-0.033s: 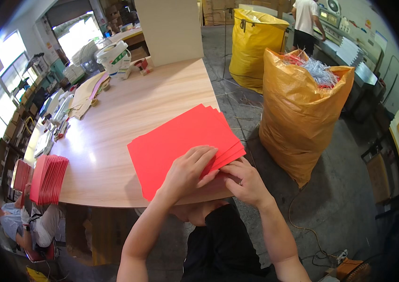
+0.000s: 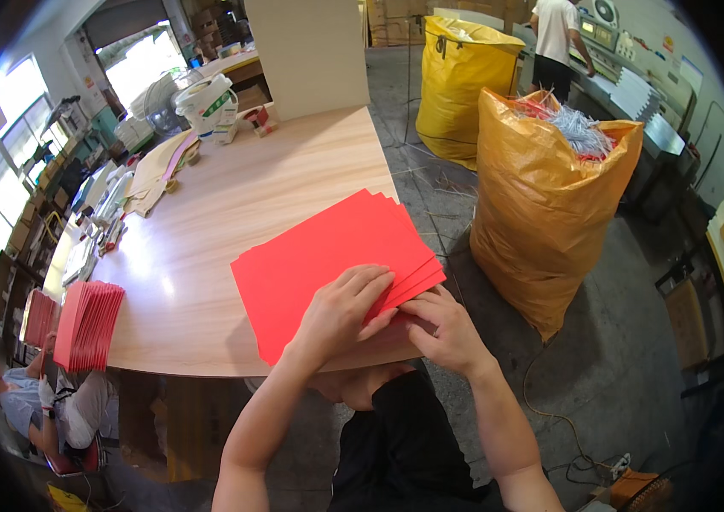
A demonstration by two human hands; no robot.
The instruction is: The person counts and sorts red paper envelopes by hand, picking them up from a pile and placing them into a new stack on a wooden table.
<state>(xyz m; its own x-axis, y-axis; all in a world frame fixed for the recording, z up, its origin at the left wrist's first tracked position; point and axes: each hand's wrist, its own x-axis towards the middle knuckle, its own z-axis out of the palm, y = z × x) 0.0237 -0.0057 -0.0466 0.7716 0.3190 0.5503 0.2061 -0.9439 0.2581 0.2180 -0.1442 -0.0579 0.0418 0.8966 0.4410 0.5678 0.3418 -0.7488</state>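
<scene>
Red paper sheets [image 2: 328, 256] are lying in a fanned stack at the near edge of the wooden surface [image 2: 234, 196], their lower corner overhanging the rim toward the person. The left hand [image 2: 347, 309] is pressing flat on the stack, fingers spread and closed on nothing, while the right hand [image 2: 445, 328], at about four o'clock from the stack's middle, is pinching the stepped edges of the sheets [image 2: 417, 286] between thumb and fingertips, so that grip is closing on the paper. Both hands and the stack are sitting just where they were a moment ago, which suggests the fanning or counting of the sheets is going slowly, sheet by sheet, and is far from done. At nine o'clock from the stack, a bundle of red folded pieces [image 2: 87, 322] is standing on edge near the surface's rim, beside a seated person [image 2: 29, 401]. At two o'clock, well apart on the floor, an orange sack [image 2: 541, 222] is bulging with scraps, a yellow sack [image 2: 456, 85] standing beyond it.
</scene>
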